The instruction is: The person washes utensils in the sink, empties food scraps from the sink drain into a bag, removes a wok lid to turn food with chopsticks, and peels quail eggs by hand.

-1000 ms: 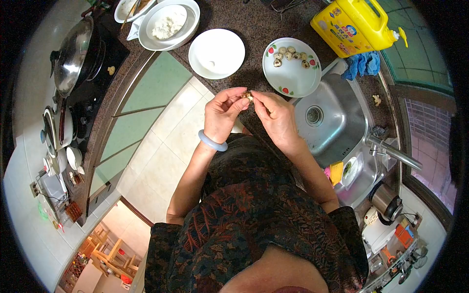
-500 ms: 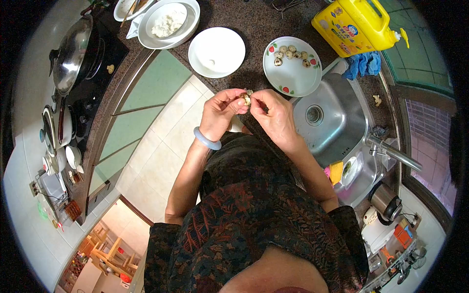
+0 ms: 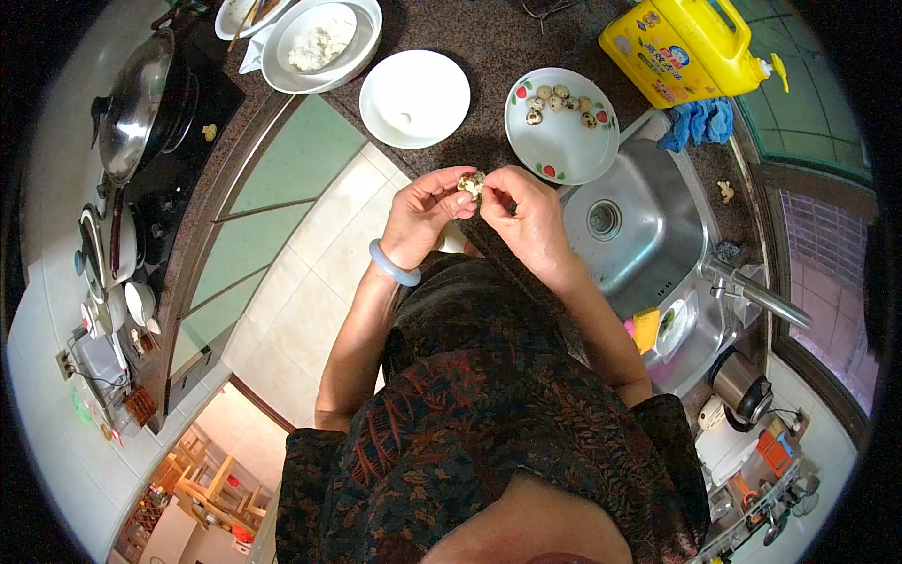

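Partly pale, speckled egg (image 3: 470,189); left hand (image 3: 419,218) in closed grip on it, right hand (image 3: 528,224) pinching edge.

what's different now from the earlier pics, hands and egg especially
The small egg shows more pale surface. The left hand, with its bangle, has shifted slightly left; the right hand stays close at the egg. Nothing was visibly let go. The speckled eggs, flowered bowl and white bowl stayed put.

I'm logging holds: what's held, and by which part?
A partly peeled egg: the left grip pinches its left side; the right grip touches its right edge.
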`<action>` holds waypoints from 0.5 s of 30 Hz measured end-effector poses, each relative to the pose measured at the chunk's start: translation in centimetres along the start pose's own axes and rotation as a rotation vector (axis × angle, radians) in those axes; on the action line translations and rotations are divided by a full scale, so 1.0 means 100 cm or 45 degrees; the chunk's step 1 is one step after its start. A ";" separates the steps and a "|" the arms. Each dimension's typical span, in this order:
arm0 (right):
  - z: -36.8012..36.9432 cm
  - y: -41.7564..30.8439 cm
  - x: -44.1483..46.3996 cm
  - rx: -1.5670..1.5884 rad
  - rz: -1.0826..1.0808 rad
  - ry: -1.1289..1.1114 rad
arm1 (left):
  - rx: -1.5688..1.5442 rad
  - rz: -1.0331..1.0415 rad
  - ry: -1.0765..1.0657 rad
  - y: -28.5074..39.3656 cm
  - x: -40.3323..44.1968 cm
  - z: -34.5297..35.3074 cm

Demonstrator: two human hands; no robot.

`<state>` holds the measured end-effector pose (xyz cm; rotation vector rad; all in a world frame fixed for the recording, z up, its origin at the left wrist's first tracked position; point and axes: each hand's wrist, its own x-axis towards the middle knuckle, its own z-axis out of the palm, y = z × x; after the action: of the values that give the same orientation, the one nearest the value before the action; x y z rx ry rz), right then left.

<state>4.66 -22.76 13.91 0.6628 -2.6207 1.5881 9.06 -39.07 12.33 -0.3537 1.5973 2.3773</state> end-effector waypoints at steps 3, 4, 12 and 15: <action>0.002 0.010 -0.003 0.178 0.134 -0.075 | -0.091 -0.068 -0.027 0.004 0.000 -0.001; 0.003 0.014 -0.005 0.283 0.171 -0.089 | -0.092 -0.069 -0.027 0.004 0.000 -0.003; -0.007 0.017 -0.005 0.779 0.571 -0.362 | -0.308 -0.261 -0.232 0.011 -0.001 -0.014; -0.014 0.009 0.000 0.914 0.627 -0.451 | -0.336 -0.316 -0.314 0.008 0.000 -0.021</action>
<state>4.05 -21.20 13.79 0.3146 -2.5158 2.8583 8.94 -41.30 12.31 -0.2766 1.0698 2.3331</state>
